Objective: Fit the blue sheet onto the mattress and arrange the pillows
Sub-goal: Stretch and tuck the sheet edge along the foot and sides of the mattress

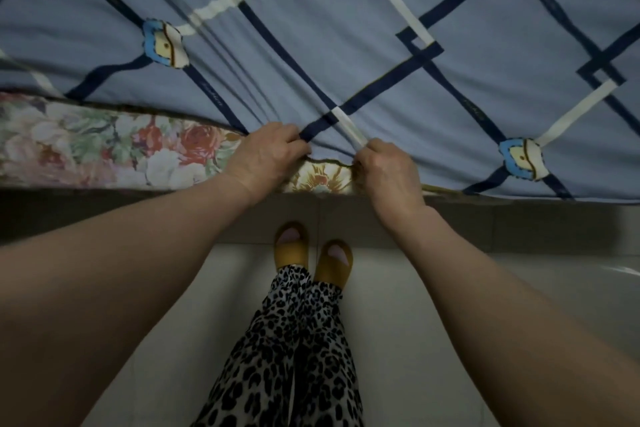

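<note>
Both hands at the near edge of the bed, close together, knuckles up. Left hand [268, 152] has its fingers curled over the hem of the blue sheet [311, 28], gripping it. Right hand [386, 168] pinches the same hem just beside it, fingers bunched around the cloth where a white stripe runs down. Between the two hands the hem sags in a short loop, with a patch of the floral mattress [86, 146] side showing under it. Creases fan away from the left hand across the sheet.

Sheet covers the bed top beyond the hands; to the right of the right hand it already hangs over the edge. To the left of the left hand the mattress side is bare.

Below the hands: tiled floor [415, 305], yellow slippers [313, 258], leopard-print trousers [294, 357].
</note>
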